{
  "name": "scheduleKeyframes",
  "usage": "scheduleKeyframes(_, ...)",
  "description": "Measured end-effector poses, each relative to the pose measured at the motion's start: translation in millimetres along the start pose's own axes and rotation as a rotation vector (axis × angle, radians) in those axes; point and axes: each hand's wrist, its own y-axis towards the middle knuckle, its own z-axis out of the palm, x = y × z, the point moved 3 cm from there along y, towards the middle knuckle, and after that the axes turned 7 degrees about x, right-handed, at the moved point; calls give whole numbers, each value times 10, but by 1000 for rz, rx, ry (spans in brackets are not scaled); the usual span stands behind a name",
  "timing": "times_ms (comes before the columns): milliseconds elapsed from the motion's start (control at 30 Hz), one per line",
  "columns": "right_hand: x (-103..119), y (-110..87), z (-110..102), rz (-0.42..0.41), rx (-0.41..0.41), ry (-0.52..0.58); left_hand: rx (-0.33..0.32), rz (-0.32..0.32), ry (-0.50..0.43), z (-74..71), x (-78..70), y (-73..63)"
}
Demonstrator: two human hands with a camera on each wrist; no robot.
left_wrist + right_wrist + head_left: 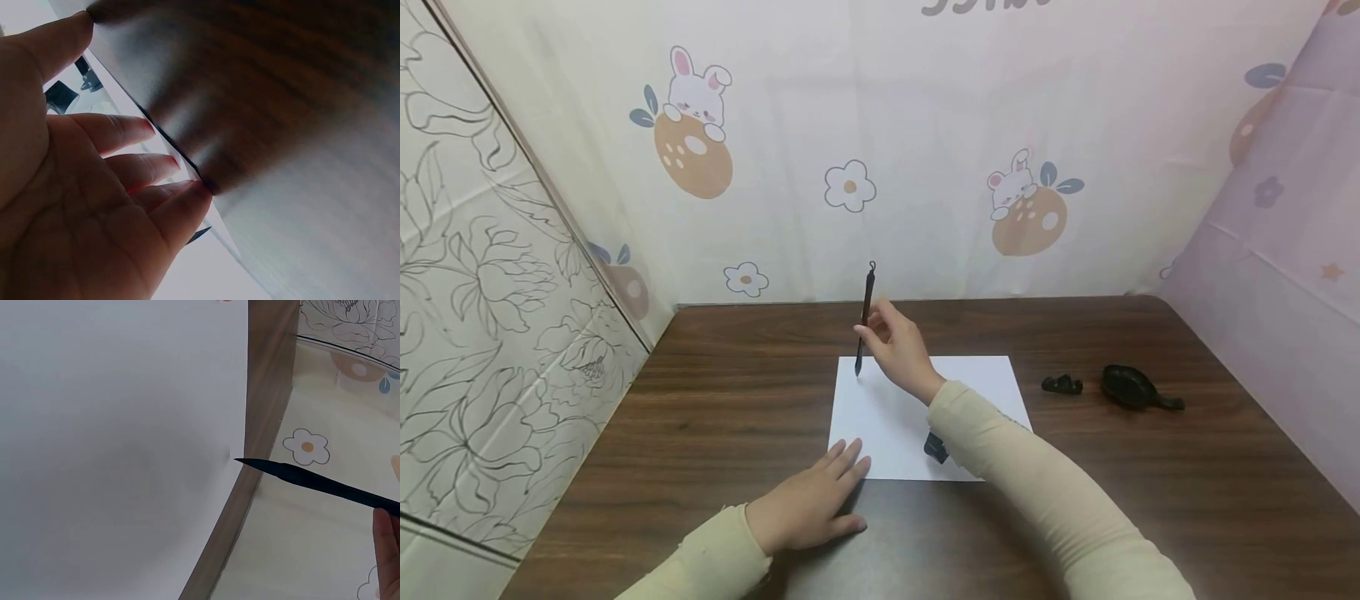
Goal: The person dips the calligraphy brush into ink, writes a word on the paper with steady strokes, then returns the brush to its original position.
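A dark writing brush with a loop at its top end stands nearly upright in my right hand, pinched between thumb and fingers. Its pointed tip is over the upper left corner of a white sheet of paper; in the right wrist view the brush comes very close to the paper, and I cannot tell whether it touches. My left hand lies spread, fingertips on the sheet's lower left corner and thumb on the wood. A small black paperweight-like piece sits on the paper, partly hidden by my right sleeve.
To the right of the paper lie a small black carved piece and a black oval dish with a short handle. The brown wooden table meets a printed cloth at its back edge.
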Motion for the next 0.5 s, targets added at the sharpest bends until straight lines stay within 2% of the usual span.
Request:
scheduleKeyframes(233,-21,-43,29,10,13,8,-6,0,5,2,-6,8)
scheduleKeyframes(500,-26,-76,66,-19,24,-7,-1,-2,9,-2,-7,12)
